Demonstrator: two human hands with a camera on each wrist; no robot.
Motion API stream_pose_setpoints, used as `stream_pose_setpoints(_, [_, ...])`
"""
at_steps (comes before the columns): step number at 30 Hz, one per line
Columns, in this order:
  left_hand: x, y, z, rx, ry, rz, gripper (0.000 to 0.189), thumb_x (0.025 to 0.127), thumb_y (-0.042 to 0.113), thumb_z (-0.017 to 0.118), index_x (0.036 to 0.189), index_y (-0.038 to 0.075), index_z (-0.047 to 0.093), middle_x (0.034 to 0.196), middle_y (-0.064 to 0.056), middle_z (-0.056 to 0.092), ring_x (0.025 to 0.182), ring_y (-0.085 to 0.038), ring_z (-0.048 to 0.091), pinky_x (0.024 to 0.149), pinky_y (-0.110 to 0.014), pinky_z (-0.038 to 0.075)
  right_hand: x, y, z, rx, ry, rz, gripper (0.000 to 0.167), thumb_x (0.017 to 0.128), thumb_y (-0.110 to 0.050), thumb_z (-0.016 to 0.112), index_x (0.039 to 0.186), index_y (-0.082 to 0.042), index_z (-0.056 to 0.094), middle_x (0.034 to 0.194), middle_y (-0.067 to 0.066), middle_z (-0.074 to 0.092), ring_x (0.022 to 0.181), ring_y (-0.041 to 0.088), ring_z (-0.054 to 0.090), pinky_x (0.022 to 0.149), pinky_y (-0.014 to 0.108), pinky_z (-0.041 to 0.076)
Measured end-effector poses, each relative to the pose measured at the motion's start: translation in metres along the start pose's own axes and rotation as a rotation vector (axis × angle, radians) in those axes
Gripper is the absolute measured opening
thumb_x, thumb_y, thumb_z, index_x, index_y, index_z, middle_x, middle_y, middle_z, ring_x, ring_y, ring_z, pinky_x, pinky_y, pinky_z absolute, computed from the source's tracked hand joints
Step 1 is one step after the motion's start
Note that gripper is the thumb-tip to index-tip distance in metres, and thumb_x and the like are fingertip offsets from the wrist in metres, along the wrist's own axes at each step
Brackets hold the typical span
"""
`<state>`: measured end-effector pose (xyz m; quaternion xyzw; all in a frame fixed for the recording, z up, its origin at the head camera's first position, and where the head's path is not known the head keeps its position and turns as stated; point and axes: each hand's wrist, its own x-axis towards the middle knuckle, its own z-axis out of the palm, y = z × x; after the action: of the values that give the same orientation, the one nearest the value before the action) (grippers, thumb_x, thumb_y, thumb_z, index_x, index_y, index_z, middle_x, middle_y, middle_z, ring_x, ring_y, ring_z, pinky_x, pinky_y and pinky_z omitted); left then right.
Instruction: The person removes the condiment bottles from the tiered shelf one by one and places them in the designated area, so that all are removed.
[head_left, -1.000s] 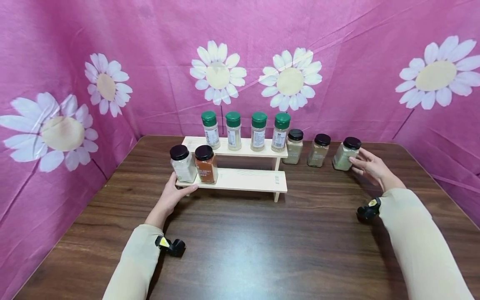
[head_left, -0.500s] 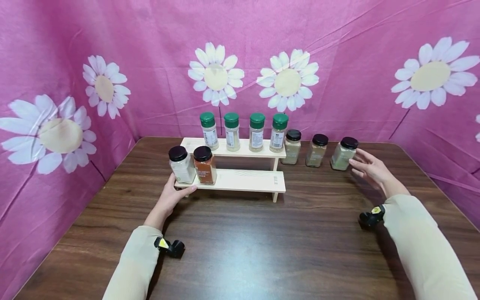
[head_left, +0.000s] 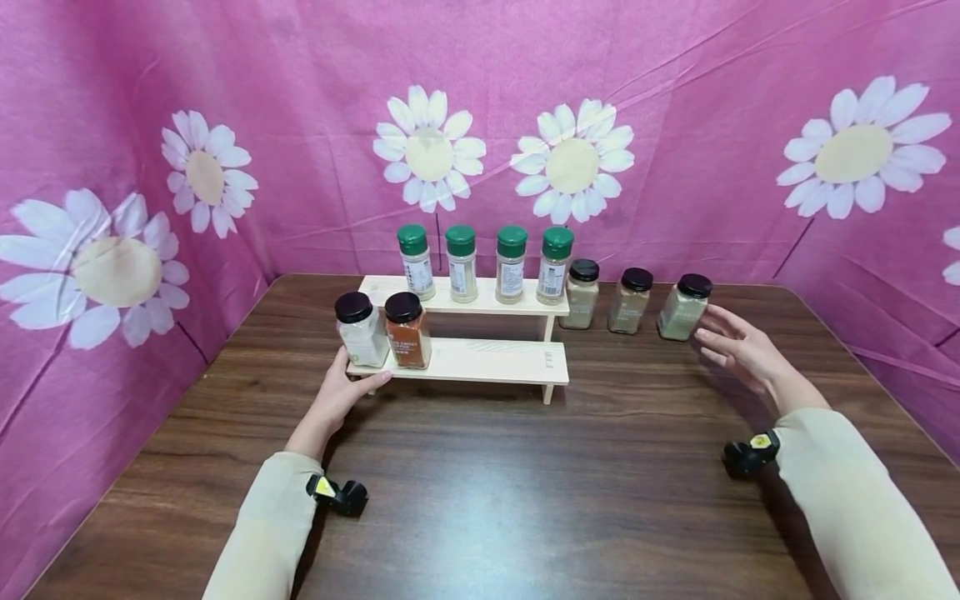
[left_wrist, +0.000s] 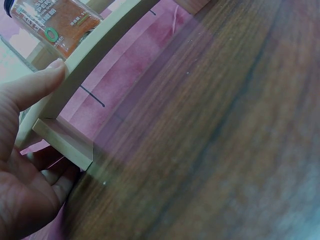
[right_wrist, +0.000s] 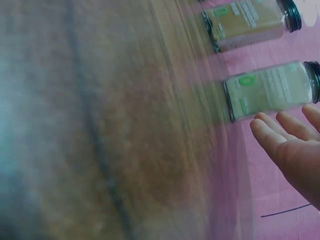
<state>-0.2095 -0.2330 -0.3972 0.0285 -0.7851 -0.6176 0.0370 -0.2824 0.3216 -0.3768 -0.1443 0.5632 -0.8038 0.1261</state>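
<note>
A two-tier wooden spice rack (head_left: 498, 360) stands on the table. My left hand (head_left: 337, 400) grips its lower left end, with the thumb (left_wrist: 42, 84) on the board's front edge and the fingers curled behind the leg (left_wrist: 65, 142). On the lower tier, a jar of white seasoning (head_left: 364, 342) stands beside a jar of red-orange spice (head_left: 408, 343), both black-lidded. At the right, my right hand (head_left: 742, 354) is beside a black-lidded jar of pale green spice (head_left: 681, 315). Its fingers are loosely extended and hold nothing; whether the fingertips touch the jar I cannot tell.
Several green-capped shakers (head_left: 511, 271) line the upper tier. Two more black-lidded jars, one greenish (head_left: 580, 302) and one brownish (head_left: 628, 308), stand on the table (head_left: 480, 492) right of the rack. A pink flowered cloth (head_left: 495, 50) hangs behind.
My right hand has eased slightly back from the pale green spice jar, its forearm shifting right and toward me. The left hand keeps its hold on the rack. The head view has turned slightly.
</note>
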Motion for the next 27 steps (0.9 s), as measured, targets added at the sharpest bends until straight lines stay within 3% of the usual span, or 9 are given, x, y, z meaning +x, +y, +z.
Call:
stream_pose_setpoints(5, [-0.001,0.0,-0.001,-0.003,0.001,0.002,0.077,0.073,0.012,0.069,0.133,0.006,0.021,0.134,-0.015,0.026,0.119,-0.024,0.021,0.097,-0.039,0.015,-0.006,0.001,0.004,0.05,-0.022,-0.031,0.059,0.085,0.01,0.042,0.136,-0.004,0.015,0.113,0.0,0.047,0.097,0.013,0.052,0.08,0.026,0.041])
stream_pose_setpoints(11, [-0.001,-0.001,0.0,0.002,-0.005,0.002,0.077,0.073,0.013,0.069,0.133,0.005,0.02,0.133,-0.015,0.026,0.119,-0.024,0.021,0.096,-0.039,0.015,-0.013,0.0,0.013,0.088,-0.107,-0.067,0.055,0.086,0.011,0.039,0.135,-0.003,0.018,0.115,0.001,0.049,0.099,0.016,0.052,0.082,0.027,0.04])
stream_pose_setpoints(17, [-0.001,-0.001,0.0,0.002,-0.008,0.004,0.077,0.073,0.012,0.069,0.133,0.006,0.02,0.134,-0.015,0.026,0.119,-0.024,0.021,0.097,-0.039,0.015,-0.017,0.002,0.029,0.137,-0.187,-0.08,0.047,0.086,0.013,0.036,0.13,-0.004,0.033,0.117,0.004,0.048,0.103,0.019,0.049,0.085,0.03,0.038])
stream_pose_setpoints(27, [-0.001,0.0,0.001,-0.005,0.005,0.034,0.073,0.072,0.009,0.069,0.13,0.004,0.024,0.131,-0.016,0.03,0.119,-0.024,0.022,0.097,-0.038,0.013,-0.008,0.0,0.062,0.117,-0.325,-0.151,0.047,0.088,0.014,0.029,0.133,0.0,0.027,0.125,0.011,0.043,0.112,0.025,0.041,0.089,0.032,0.033])
